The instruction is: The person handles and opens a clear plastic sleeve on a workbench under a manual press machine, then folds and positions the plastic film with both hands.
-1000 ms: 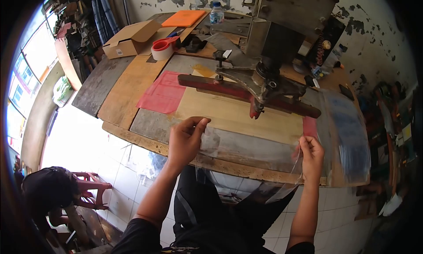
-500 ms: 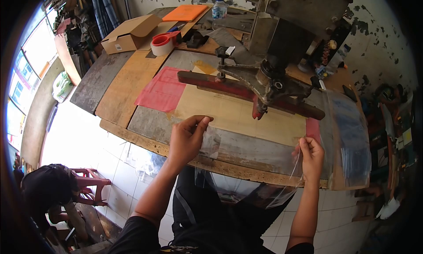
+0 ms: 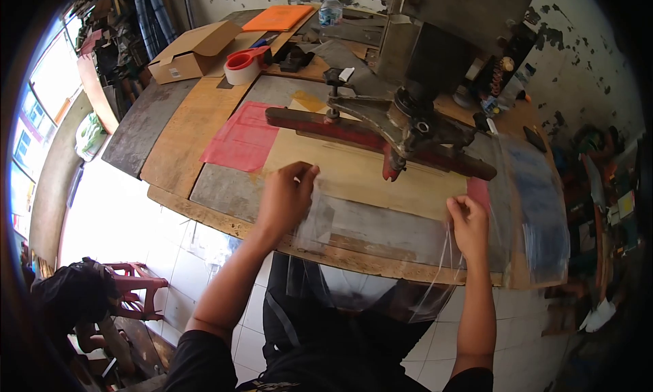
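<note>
A clear plastic sheet (image 3: 367,239) stretches between my two hands and hangs down over the table's front edge. My left hand (image 3: 289,191) pinches its left top corner, thumb against fingers. At the other corner, my right hand (image 3: 469,222) is closed on the plastic. Beyond the hands, a tan sheet (image 3: 320,157) lies on the grey work surface, with a red patch (image 3: 238,140) at its left end and a smaller one (image 3: 479,190) at its right. Above the tan sheet hangs the machine's long red-edged bar (image 3: 367,140), held by a metal bracket.
A stack of clear plastic pieces (image 3: 541,215) lies at the right. A tape dispenser (image 3: 243,65), a cardboard box (image 3: 194,55), an orange folder (image 3: 279,18) and a water bottle (image 3: 330,9) stand toward the back. At lower left, a person (image 3: 75,293) is beside a red stool (image 3: 139,290).
Both hands have moved slightly forward over the table, carrying the plastic sheet's top edge closer to the tan sheet. The whole view has shifted a little.
</note>
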The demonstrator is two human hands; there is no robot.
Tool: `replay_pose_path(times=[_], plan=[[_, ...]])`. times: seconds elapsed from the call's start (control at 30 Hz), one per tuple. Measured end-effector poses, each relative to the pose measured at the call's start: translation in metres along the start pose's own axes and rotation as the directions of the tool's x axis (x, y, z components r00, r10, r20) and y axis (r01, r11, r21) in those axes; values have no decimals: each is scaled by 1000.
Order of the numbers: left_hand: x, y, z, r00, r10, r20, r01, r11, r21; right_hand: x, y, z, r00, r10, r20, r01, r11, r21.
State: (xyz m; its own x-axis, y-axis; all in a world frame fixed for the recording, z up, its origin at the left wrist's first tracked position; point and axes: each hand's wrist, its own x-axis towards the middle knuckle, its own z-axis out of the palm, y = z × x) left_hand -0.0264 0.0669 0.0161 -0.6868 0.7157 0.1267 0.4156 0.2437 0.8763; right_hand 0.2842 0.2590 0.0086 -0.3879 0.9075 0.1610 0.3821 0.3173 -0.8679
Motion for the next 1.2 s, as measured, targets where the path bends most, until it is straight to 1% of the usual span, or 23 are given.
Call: replay_pose_path(times=[0.03, 0.07, 0.1, 0.13, 0.17, 0.2, 0.27, 0.33, 0.4, 0.43, 0.5, 0.53, 0.6, 0.63, 0.7, 0.77, 0.83, 0.97, 1.03, 1.07, 1.13, 1.17, 1.2], plan=[[10, -6, 3, 1000, 2, 8, -2, 1000, -3, 7, 1, 2, 999, -44, -10, 43, 993, -109], [22, -14, 5, 990, 139, -12, -136, 984, 118, 14, 2, 4, 999, -41, -16, 39, 993, -113], [29, -13, 7, 961, 275, -18, -263, 935, 239, 21, 2, 7, 997, -83, -4, 81, 977, -197], [33, -11, 9, 961, 277, -14, -266, 935, 235, 26, 0, 10, 992, -123, 12, 122, 953, -277], [37, -7, 11, 958, 287, -2, -272, 910, 313, 30, -3, 12, 986, -163, 14, 160, 939, -306], [39, -5, 13, 955, 296, 9, -276, 878, 390, 31, -9, 14, 987, -163, 12, 159, 938, -308], [46, -13, 17, 955, 296, 35, -281, 855, 436, 32, -21, 17, 994, -107, 11, 105, 935, -339], [49, -10, 19, 955, 289, 68, -286, 828, 483, 33, -21, 20, 993, -114, 2, 109, 939, -327], [48, -2, 19, 982, 184, 31, -173, 830, 530, 33, -20, 20, 988, -147, 37, 150, 916, -371], [49, 1, 19, 983, 182, 37, -174, 830, 530, 33, -19, 20, 989, -140, 36, 144, 917, -373], [51, 3, 19, 985, 156, 74, -170, 793, 586, 33, -17, 22, 961, -273, 36, 261, 862, -435], [53, 0, 19, 985, 155, 79, -171, 793, 584, 33, -17, 22, 962, -269, 35, 257, 862, -437], [53, -3, 18, 976, 176, 128, -217, 739, 638, 31, -17, 23, 954, -298, 27, 283, 870, -404], [51, 2, 16, 960, 210, 188, -281, 728, 625, 32, -18, 22, 956, -292, 27, 277, 871, -406], [49, 5, 15, 954, 221, 201, -299, 713, 634, 31, -21, 21, 941, -332, 62, 325, 837, -440], [49, 2, 15, 948, 234, 213, -317, 695, 645, 31, -21, 20, 943, -324, 77, 325, 842, -430], [48, -1, 14, 954, 244, 174, -299, 745, 596, 31, -22, 18, 943, -320, 92, 329, 846, -419], [44, 8, 10, 956, 217, 195, -292, 739, 607, 24, -24, 10, 950, -283, 134, 313, 857, -410], [39, 14, 5, 966, 135, 222, -237, 805, 544, 22, -28, 5, 956, -249, 154, 291, 869, -400], [38, 18, 2, 965, 135, 225, -239, 806, 542, 20, -30, 3, 960, -224, 165, 274, 863, -425], [36, 24, -3, 966, 52, 255, -173, 860, 480, 19, -30, 0, 965, -197, 172, 254, 856, -451], [35, 21, -3, 965, 54, 256, -175, 860, 478, 19, -28, 0, 956, -232, 182, 291, 841, -456], [35, 15, -3, 961, 119, 249, -225, 861, 457, 20, -27, 0, 944, -268, 194, 328, 824, -461]])
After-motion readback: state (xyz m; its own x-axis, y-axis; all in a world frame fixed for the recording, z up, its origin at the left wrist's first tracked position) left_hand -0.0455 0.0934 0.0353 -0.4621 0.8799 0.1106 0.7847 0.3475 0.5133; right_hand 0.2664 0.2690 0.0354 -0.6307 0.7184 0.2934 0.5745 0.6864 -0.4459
